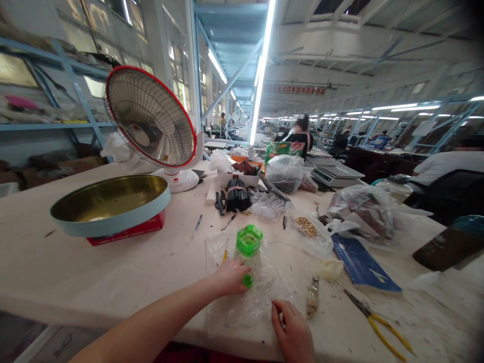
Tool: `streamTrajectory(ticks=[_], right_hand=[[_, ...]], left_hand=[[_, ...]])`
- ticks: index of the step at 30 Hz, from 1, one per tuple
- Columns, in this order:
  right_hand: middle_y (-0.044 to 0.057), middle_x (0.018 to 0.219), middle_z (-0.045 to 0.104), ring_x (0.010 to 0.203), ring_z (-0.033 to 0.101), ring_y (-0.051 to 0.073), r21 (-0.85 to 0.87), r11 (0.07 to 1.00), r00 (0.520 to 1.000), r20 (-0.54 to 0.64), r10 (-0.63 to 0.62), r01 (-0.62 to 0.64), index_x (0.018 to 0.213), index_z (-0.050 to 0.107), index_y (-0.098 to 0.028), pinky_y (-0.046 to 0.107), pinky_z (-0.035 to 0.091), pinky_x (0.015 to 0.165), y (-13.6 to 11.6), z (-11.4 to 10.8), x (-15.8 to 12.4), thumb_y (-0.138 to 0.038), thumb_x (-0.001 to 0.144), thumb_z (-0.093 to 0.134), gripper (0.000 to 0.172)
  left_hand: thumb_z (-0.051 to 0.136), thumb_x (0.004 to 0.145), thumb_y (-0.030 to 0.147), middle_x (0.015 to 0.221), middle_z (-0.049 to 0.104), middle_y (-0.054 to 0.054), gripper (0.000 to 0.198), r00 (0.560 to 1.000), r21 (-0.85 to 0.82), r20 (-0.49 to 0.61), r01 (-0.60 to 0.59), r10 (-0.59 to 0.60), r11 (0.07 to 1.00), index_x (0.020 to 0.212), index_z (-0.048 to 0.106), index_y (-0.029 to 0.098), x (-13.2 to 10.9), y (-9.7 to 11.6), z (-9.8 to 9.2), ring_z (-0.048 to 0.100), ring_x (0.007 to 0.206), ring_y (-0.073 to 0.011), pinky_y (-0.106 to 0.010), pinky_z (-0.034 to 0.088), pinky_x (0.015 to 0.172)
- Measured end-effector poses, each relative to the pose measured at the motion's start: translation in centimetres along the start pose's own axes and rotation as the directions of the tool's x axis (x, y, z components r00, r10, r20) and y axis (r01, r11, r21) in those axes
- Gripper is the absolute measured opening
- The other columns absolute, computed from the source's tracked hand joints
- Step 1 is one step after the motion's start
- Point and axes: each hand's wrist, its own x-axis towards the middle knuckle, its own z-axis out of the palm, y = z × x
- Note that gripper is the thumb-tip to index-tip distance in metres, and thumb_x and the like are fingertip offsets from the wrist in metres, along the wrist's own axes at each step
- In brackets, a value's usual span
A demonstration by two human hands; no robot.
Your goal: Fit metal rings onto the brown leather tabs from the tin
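Observation:
My left hand (232, 276) reaches in over a clear plastic sheet (227, 317), its fingers closed on a small green plastic piece (247, 281). Just beyond it stands a bright green, many-sided plastic container (249, 239); something see-through lies between the two, and I cannot tell whether they are joined. A yellow-handled tool (225, 253) pokes out behind the left hand. Near the table's front edge rests my right hand (293, 330), fingers curled inward; whatever they hold, if anything, is hidden. To its right lie a worn tape-wrapped tool (312, 297) and yellow-handled pliers (378, 322).
On the left, a shallow round tin (113, 222) sits on a red box (128, 232), before a red-rimmed fan heater (151, 116). Bundled black strips (238, 195), a bag of brass-coloured bits (306, 227), a blue booklet (365, 264) and a dark bottle (449, 244) surround the workspace. A person sits at right.

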Motion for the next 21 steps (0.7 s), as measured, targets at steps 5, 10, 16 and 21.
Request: streamTrajectory(ticks=[5, 10, 16, 21], right_hand=[[0.005, 0.074, 0.066, 0.063, 0.062, 0.020, -0.013, 0.998, 0.999, -0.001, 0.054, -0.054, 0.085, 0.061, -0.020, 0.030, 0.049, 0.059, 0.6, 0.0, -0.2, -0.043, 0.092, 0.036, 0.035], [0.006, 0.077, 0.067, 0.068, 0.063, 0.021, -0.021, 0.997, 0.997, 0.014, 0.074, -0.073, 0.086, 0.062, -0.019, 0.031, 0.050, 0.062, 0.4, 0.2, -0.1, -0.044, 0.091, 0.036, 0.037], [0.007, 0.080, 0.067, 0.073, 0.063, 0.023, -0.018, 0.993, 0.992, 0.044, 0.121, -0.120, 0.088, 0.061, -0.019, 0.035, 0.048, 0.067, 0.2, 0.1, -0.3, -0.044, 0.091, 0.036, 0.035], [0.009, 0.084, 0.067, 0.077, 0.062, 0.026, 0.011, 0.985, 0.982, 0.070, 0.173, -0.174, 0.089, 0.061, -0.019, 0.037, 0.046, 0.071, 0.3, 0.2, -0.6, -0.045, 0.089, 0.038, 0.036]], left_hand=[[0.057, 0.078, 0.035, 0.095, 0.064, -0.007, 0.029, 0.990, -0.057, -0.059, 0.126, -0.130, 0.990, 0.101, 0.062, 0.017, 0.0, -3.0, -1.1, 0.061, 0.086, -0.0215, -0.038, 0.048, 0.078], [0.050, 0.087, 0.036, 0.098, 0.063, -0.007, 0.033, 0.957, -0.138, -0.121, 0.246, -0.263, 0.959, 0.112, 0.053, 0.014, 1.4, -5.5, -1.9, 0.060, 0.087, -0.0180, -0.039, 0.049, 0.079], [0.049, 0.088, 0.035, 0.101, 0.061, -0.007, 0.030, 0.957, -0.160, -0.112, 0.249, -0.268, 0.955, 0.108, 0.055, 0.013, 2.4, -5.4, -2.4, 0.059, 0.091, -0.0185, -0.039, 0.049, 0.080], [0.059, 0.081, 0.035, 0.098, 0.062, -0.006, 0.028, 0.995, -0.097, 0.003, 0.099, -0.099, 0.990, 0.100, 0.059, 0.015, 0.3, -2.7, -1.4, 0.059, 0.088, -0.0181, -0.038, 0.048, 0.079]])
